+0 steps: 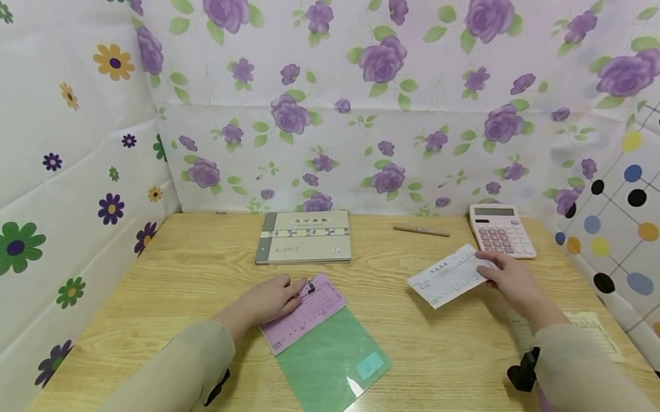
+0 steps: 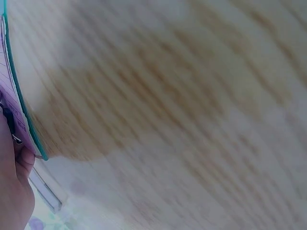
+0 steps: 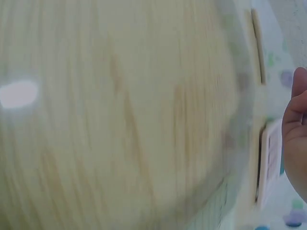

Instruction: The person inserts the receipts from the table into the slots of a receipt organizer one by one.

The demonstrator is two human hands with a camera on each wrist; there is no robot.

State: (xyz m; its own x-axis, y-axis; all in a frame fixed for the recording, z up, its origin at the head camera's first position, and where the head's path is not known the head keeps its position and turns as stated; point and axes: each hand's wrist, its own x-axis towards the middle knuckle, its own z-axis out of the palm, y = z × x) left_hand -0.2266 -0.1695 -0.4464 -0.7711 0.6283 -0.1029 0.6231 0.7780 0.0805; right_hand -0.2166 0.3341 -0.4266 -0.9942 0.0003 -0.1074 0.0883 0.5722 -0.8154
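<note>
Our left hand (image 1: 269,302) and right hand (image 1: 510,281) are well apart, one left of centre and the other towards the right. Behind them hangs a flowered cloth (image 1: 323,59) of purple roses, and below it we have a wood-grained desk (image 1: 216,254).

Near the middle of the desk lies the green clipboard (image 1: 333,359), set aslant, its top end turned away from us. Our left hand reaches over that end, touching what lies there; we cannot tell whether the fingers and thumb close round it. Beyond the clipboard, near the cloth, the grey-and-cream ledger (image 1: 304,247) lies flat. Across the clipboard's upper part we see a pink form (image 1: 307,317). Our right hand pinches a white form (image 1: 446,278) by its right end, thumb on top, just in front of the calculator. Partly hidden by our right forearm, a pale yellow sheet (image 1: 595,326) lies on the desk.

Smaller still are the pink calculator (image 1: 497,230) at the far right, the brown pen (image 1: 421,230) between it and the ledger, and the black clip (image 1: 311,288) by our left fingertips.
</note>
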